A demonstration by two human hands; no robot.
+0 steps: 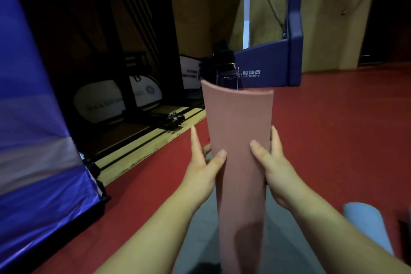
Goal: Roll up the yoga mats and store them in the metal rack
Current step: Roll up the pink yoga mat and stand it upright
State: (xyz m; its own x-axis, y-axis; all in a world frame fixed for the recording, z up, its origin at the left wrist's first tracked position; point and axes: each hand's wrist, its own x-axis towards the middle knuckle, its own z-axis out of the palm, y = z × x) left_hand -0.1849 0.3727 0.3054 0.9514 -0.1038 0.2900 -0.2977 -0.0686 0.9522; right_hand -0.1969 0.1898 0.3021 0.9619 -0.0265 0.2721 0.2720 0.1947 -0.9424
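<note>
Blue fabric point(29, 118) hangs down the far left, shiny and creased. Past it a dark recess holds white rounded panels point(100, 104), and a strip of wooden flooring point(142, 140) borders the red floor point(333, 129).

Next comes the left hand point(201, 162). Its thumb presses on the near face of the pink yoga mat point(239, 122), its forefinger lies straight up the roll's left side, and another finger shows behind, so the grip is clamped on the mat. The mat is rolled into a tube, off the floor, with its far end pointing up and away from the person. That end looks wider and looser than the near one, though the wide lens may account for part of that. Holding it from both sides probably keeps the outer flap from springing open. Below it a grey mat point(200, 229) lies flat on the floor.

Just behind the roll's top edge stand thin metal rods point(238, 78), possibly the rack; I cannot tell for sure.

The right hand point(273, 162) mirrors the left, with the thumb across the front and the fingers wrapped round the right side, likewise clamped on the roll. Beyond rises a blue padded base point(271, 62) with lettering. At the lower right lies a light blue rolled mat point(364, 222), seemingly waiting its turn.
</note>
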